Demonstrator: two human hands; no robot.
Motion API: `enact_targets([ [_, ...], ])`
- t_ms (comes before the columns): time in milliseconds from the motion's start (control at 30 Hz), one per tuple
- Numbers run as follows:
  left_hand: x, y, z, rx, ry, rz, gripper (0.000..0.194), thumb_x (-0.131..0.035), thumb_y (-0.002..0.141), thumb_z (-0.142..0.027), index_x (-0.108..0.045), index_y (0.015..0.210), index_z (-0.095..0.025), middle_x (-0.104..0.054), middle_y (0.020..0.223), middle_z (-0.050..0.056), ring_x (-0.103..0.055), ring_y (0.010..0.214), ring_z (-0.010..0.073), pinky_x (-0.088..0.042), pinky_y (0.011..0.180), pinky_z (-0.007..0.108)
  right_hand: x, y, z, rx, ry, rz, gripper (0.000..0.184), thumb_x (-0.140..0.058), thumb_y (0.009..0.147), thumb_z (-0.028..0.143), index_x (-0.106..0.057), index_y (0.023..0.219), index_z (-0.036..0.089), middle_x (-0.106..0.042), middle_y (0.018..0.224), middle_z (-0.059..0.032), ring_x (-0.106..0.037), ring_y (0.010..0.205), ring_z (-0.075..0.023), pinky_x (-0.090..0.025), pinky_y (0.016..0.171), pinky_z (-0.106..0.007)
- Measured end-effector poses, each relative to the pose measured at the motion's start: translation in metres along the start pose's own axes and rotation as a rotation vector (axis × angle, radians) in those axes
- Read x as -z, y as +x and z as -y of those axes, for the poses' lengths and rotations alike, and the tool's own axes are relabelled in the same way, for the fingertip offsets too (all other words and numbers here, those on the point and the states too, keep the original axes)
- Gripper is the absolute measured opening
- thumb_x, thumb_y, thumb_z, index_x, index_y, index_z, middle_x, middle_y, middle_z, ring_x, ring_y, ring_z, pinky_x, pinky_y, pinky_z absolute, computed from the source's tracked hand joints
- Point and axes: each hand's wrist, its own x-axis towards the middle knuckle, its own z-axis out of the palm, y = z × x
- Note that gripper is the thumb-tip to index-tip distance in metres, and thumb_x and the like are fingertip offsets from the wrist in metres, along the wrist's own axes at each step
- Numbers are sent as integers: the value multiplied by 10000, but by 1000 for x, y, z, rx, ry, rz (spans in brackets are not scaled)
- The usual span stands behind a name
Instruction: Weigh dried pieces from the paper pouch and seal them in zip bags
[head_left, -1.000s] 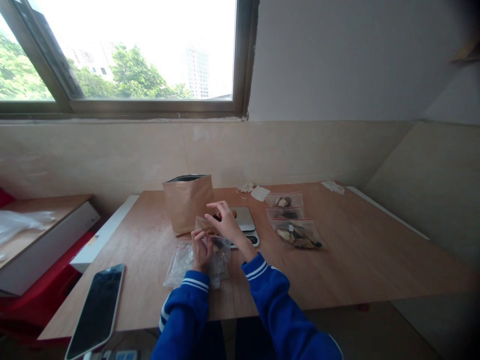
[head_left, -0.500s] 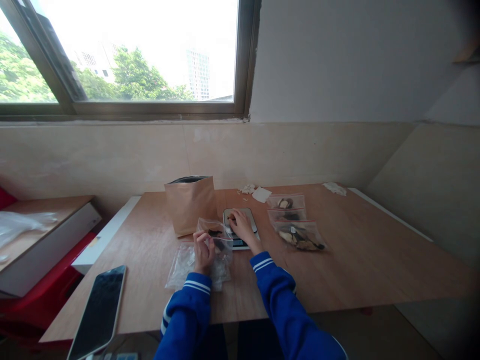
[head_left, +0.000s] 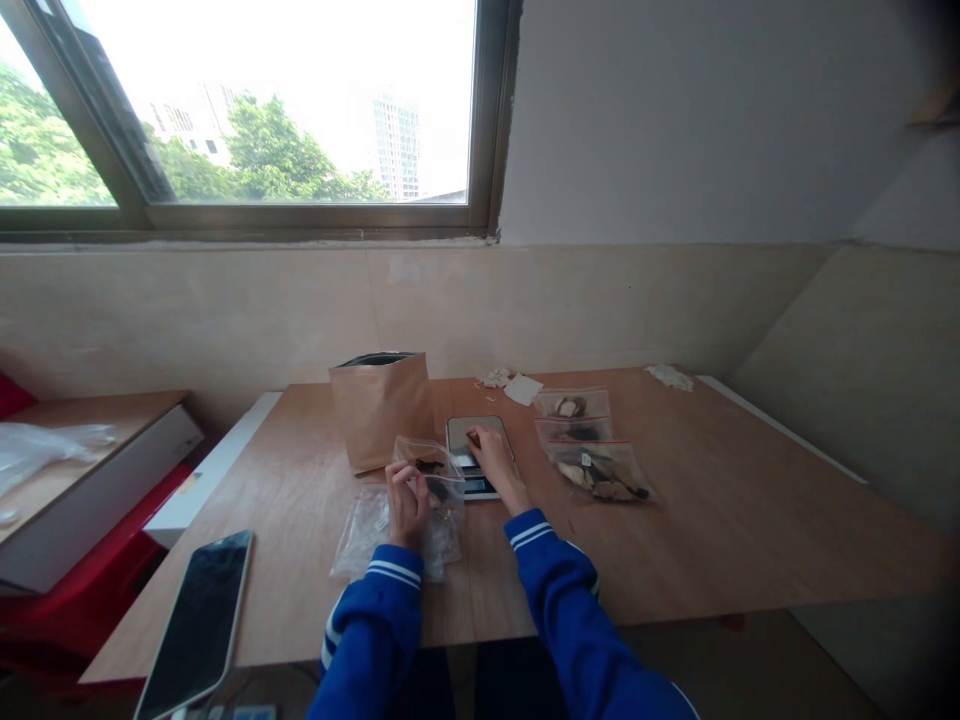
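My left hand (head_left: 407, 503) is closed on the edge of a clear zip bag (head_left: 454, 488) with dark dried pieces inside. Beneath that hand lies a stack of clear plastic bags (head_left: 360, 535). Over the plate of a small kitchen scale (head_left: 459, 432), my right hand (head_left: 495, 460) pinches a small brown piece (head_left: 473, 437), too small to name surely. The scale's display (head_left: 478, 485) faces me, its digits unreadable. Just behind the left hand stands an open brown paper pouch (head_left: 386, 415).
Right of the scale lie filled zip bags (head_left: 604, 475) of dried slices. Behind are a white paper square (head_left: 523, 389) and crumpled tissue (head_left: 495, 378); another tissue (head_left: 670, 377) lies at the back right. A phone (head_left: 199, 610) overhangs the table's front left edge.
My right hand has shifted slightly right across the scale plate, and the brown piece now shows between its fingertips. My left hand and the bag have stayed in place.
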Motion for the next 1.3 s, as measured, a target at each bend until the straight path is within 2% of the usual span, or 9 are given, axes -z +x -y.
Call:
enact_targets([
  [133, 0, 0, 0, 4, 4, 1, 107, -473, 865, -167, -441, 948, -226, -484, 905, 43, -531, 835, 199, -465, 736, 389, 12, 1, 17, -16, 263, -28, 180, -505, 848, 160, -659, 938, 178, -701, 926, -67, -645, 838, -189, -494, 766, -314],
  [300, -1, -1, 2, 20, 4, -1, 75, -474, 872, -192, -446, 934, -221, -486, 901, 47, -537, 836, 200, -466, 731, 389, 40, 6, 60, 49, 494, -33, 188, -579, 826, 238, -653, 990, 186, -699, 951, -45, -630, 759, -145, -498, 695, -260],
  [467, -1, -1, 3, 7, 5, -7, 92, -479, 872, -197, -443, 954, -220, -484, 908, 48, -534, 824, 193, -474, 715, 380, 66, 4, 85, 169, 467, 173, 155, -607, 799, 159, -678, 935, 183, -686, 895, -26, -625, 788, -138, -478, 683, -231],
  [567, -2, -1, 4, -22, 5, -20, 107, -479, 866, -178, -441, 958, -218, -479, 914, 45, -530, 835, 190, -468, 711, 365, 73, 0, 88, 165, 426, 311, 143, -582, 800, 107, -693, 861, 174, -682, 806, -12, -617, 714, -123, -465, 658, -217],
  [633, -2, 0, 4, -41, 4, -22, 122, -478, 860, -158, -441, 960, -217, -476, 917, 44, -525, 841, 189, -461, 711, 355, 75, -2, 89, 159, 394, 341, 148, -566, 818, 105, -695, 849, 173, -680, 805, -13, -609, 704, -119, -459, 659, -214],
  [833, -1, 1, 3, -60, 7, -19, 167, -470, 853, -113, -437, 981, -215, -464, 935, 49, -506, 850, 183, -444, 727, 346, 69, -4, 85, 198, 214, 202, 198, -497, 935, 230, -684, 897, 176, -633, 945, -54, -590, 885, -151, -446, 835, -272],
  [933, -2, 0, 3, -58, 7, -15, 160, -471, 856, -116, -438, 979, -212, -462, 935, 49, -504, 851, 185, -440, 728, 347, 64, -7, 83, 229, 75, 183, 269, -456, 967, 278, -692, 891, 172, -610, 956, -77, -567, 934, -174, -430, 869, -294],
  [1167, -1, -2, 5, -36, 5, -13, 122, -461, 880, -147, -433, 980, -211, -467, 947, 57, -504, 883, 198, -439, 756, 367, 61, -14, 86, 197, 79, 291, 612, -308, 1004, 446, -641, 564, 181, -608, 765, -66, -576, 855, -164, -397, 852, -274],
  [1300, -1, -4, 7, -34, -3, -10, 124, -456, 887, -151, -426, 988, -216, -459, 943, 56, -494, 886, 198, -437, 761, 371, 61, -16, 86, 224, 122, 249, 534, -284, 1011, 444, -706, 826, 174, -623, 893, -68, -574, 868, -154, -406, 834, -268],
])
